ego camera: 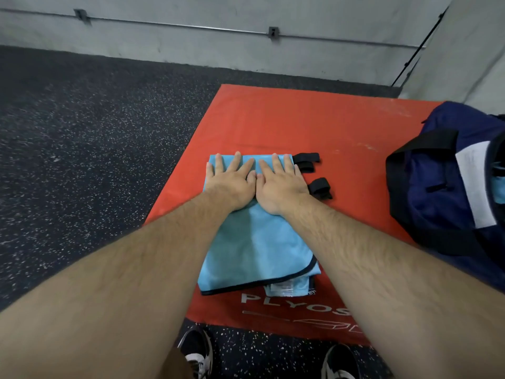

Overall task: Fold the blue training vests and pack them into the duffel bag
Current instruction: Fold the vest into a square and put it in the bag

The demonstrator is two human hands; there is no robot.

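Both hands flat on a folded blue vest on the red mat, bag to the right.

Floor (82,132): dark rubber with white flecks, running to a grey concrete wall (191,12) on the far side. Red mat (273,119): smooth vinyl, rectangular, with white print "PLYOS" at the near edge and the rest hidden under the right forearm. Duffel bag (437,192): navy fabric with black webbing handles and a blank white panel, sitting on the mat's right side. Vest (254,242): light blue, folded into a long rectangle mid-mat, with dark piping along the curved near hem. Left hand (232,184) and right hand (281,187) lie side by side on the vest's far end, palms down, fingers straight and spread, pressing and gripping nothing. Black straps (308,160) loop out from the vest's far right edge. Black-and-white shoes (196,356) are at the near edge.
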